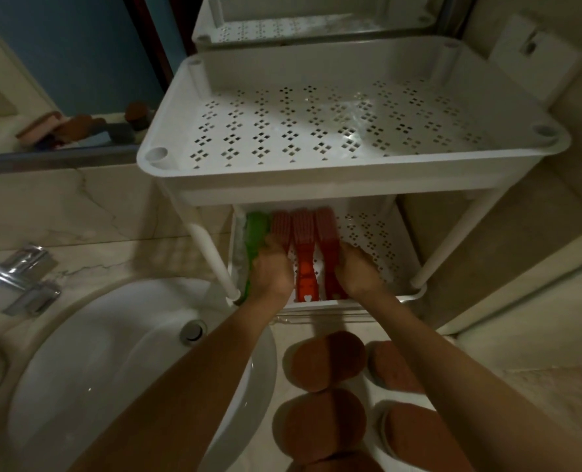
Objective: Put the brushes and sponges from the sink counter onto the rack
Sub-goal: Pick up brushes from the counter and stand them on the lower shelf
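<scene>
A white perforated rack (316, 178) stands on the counter right of the sink. Its lower shelf (378, 247) holds a green brush (256, 233) at the left and three red brushes side by side. My left hand (271, 270) is closed on the leftmost red brush (280, 224), next to the green one. My right hand (357, 270) grips the rightmost red brush (327, 229). The middle red brush (304, 264) lies free between my hands. Several round brown sponges (323, 361) lie on the counter in front of the rack.
The rack's top shelf (350, 124) has nothing on it. A white basin (112, 352) with a drain and a chrome tap (17, 277) is at the left. A mirror (61, 63) behind reflects the rack and sponges. A tiled wall closes the right side.
</scene>
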A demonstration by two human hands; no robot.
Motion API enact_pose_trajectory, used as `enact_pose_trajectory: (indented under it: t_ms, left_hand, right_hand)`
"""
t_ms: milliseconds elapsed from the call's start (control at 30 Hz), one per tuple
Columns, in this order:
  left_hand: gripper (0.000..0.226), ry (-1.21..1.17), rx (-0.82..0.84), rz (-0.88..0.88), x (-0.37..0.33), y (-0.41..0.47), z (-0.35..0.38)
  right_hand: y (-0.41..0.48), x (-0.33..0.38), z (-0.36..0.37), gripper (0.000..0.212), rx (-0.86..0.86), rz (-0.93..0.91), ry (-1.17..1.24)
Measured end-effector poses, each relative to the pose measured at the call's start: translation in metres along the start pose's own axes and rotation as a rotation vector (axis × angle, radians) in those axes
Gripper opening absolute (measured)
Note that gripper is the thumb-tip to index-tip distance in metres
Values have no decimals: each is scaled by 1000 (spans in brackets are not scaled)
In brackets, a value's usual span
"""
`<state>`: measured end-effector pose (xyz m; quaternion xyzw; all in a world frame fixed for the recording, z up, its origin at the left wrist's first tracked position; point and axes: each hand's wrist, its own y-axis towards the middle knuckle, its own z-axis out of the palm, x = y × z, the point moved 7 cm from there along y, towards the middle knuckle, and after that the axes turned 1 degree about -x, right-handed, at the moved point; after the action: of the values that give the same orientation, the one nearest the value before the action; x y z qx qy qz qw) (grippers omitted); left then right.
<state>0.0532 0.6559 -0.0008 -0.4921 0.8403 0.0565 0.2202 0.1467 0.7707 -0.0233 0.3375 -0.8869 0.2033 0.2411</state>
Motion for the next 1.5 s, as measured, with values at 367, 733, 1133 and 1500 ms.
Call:
enact_pose_trajectory:
  t_ms: [367, 733, 1133, 1500]
  left_hand:
    - [28, 63, 54, -59, 4, -11, -3]
    - [25, -17, 41, -148, 21, -9, -4]
    - [27, -29, 31, -121, 18, -12, -6]
    - [17, -366, -121, -112, 34, -102, -90]
  right_hand:
    - [-1, -4, 2, 37, -41, 3, 8]
    - [-2, -4, 2, 37, -52, 18, 6]
    - [-11, 0, -5, 30, -48, 1, 28]
    - [-119, 75, -27, 29, -315, -173, 271]
